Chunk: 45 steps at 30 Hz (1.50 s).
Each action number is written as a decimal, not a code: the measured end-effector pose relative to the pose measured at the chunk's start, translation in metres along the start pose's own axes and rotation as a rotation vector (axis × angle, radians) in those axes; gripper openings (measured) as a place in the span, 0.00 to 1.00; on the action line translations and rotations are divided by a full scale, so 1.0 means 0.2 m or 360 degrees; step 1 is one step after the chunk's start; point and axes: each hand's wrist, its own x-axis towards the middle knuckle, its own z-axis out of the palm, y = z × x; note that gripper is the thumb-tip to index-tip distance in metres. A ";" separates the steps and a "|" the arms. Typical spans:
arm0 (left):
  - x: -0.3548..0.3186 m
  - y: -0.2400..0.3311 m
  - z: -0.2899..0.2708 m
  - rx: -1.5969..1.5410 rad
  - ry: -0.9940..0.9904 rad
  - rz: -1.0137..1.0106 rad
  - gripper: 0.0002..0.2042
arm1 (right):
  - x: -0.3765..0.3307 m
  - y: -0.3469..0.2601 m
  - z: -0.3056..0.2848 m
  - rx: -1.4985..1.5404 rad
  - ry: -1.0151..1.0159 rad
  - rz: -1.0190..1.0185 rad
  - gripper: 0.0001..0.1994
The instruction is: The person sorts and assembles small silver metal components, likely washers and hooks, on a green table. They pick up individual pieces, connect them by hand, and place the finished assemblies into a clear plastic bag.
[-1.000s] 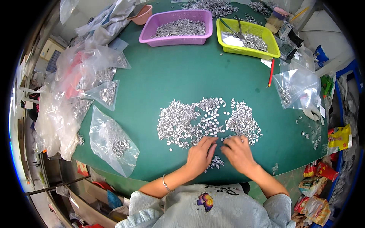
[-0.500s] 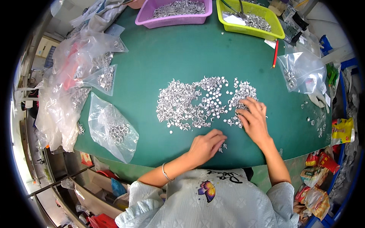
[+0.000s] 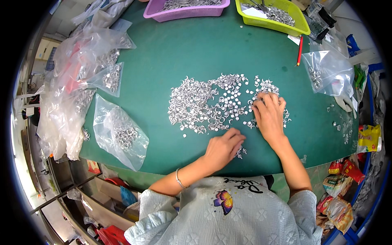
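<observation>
Silver metal pieces under the right hand's spread fingers, beside left hand's loosely curled ones.

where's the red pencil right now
In the head view the red pencil lies on the green table at the far right, just below the yellow-green tray and left of a clear bag of metal parts.

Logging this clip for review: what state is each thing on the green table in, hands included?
Left hand: palm down, fingers on a few small metal parts near the table edge.
Right hand: flat, fingers spread on the pile's right side.
Metal parts pile: loose, spread out.
Purple tray: holds parts.
Yellow-green tray: holds parts.
Clear bag: lying flat, partly filled.
Red pencil: lying untouched.
</observation>
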 end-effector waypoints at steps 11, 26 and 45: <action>0.34 -0.12 0.03 0.0520 0.0157 -0.0064 0.07 | -0.21 -0.11 -0.19 0.0618 -0.0558 -0.0061 0.06; 0.29 -0.09 0.01 0.0456 0.0171 -0.0048 0.07 | -0.10 0.00 -0.15 0.0237 -0.0313 -0.0032 0.08; 0.34 -0.16 -0.01 0.0324 0.0207 -0.0134 0.10 | -0.02 0.11 -0.13 0.0411 -0.0104 0.0111 0.16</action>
